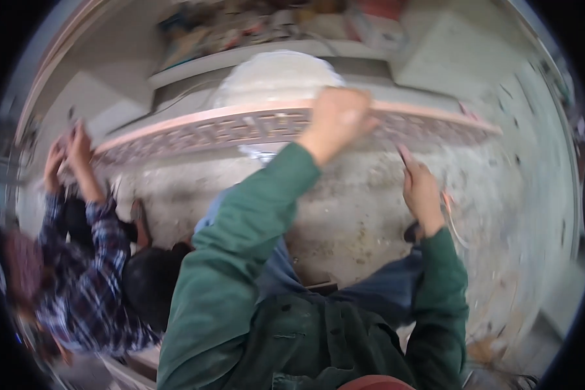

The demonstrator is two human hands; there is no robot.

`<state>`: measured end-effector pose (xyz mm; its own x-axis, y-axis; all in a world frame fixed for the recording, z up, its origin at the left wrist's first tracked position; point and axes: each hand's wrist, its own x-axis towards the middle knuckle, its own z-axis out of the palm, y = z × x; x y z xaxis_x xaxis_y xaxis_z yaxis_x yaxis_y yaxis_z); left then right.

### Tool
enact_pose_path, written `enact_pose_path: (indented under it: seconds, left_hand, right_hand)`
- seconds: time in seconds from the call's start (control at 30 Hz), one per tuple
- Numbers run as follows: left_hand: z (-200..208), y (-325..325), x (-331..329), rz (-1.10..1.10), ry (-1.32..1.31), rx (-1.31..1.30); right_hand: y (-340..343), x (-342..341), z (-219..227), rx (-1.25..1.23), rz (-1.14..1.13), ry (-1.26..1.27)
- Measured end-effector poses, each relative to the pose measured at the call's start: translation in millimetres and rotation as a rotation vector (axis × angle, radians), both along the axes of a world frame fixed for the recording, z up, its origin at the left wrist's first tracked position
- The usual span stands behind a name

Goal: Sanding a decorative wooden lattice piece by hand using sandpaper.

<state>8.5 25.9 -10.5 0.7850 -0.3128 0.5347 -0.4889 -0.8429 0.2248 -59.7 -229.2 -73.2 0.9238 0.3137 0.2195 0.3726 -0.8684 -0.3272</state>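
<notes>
A long carved panel (240, 127) with a pale orange-pink top edge and a cut lattice pattern stretches across in front of me. My left hand (341, 120) is closed over its upper edge, right of the middle. Lower and to the right, apart from the panel, my right hand (424, 194) grips a slim pinkish-brown tool (404, 153) whose tip points up toward the panel. Blur hides what kind of tool it is. Behind the panel stands a white rounded object (279, 75), partly covered by it.
At the left a co-worker in a plaid shirt (91, 286) sits with both hands raised by the panel's end. A shelf (240, 58) with jumbled items lies beyond. An orange cable (450, 208) is right of my right hand, above the stained floor (344, 221).
</notes>
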Motion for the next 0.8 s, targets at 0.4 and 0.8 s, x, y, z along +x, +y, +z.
enact_pose_path:
  seconds: [0.4, 0.8]
  left_hand:
    - [15.1, -11.3, -7.5, 0.018, 0.011, 0.09]
    - [17.9, -13.2, -9.9, 0.034, 0.016, 0.113]
  right_hand:
    - [-17.3, 1.5, 4.0, -0.102, -0.196, 0.135]
    - [4.0, -9.7, 0.8, -0.029, -0.178, 0.043]
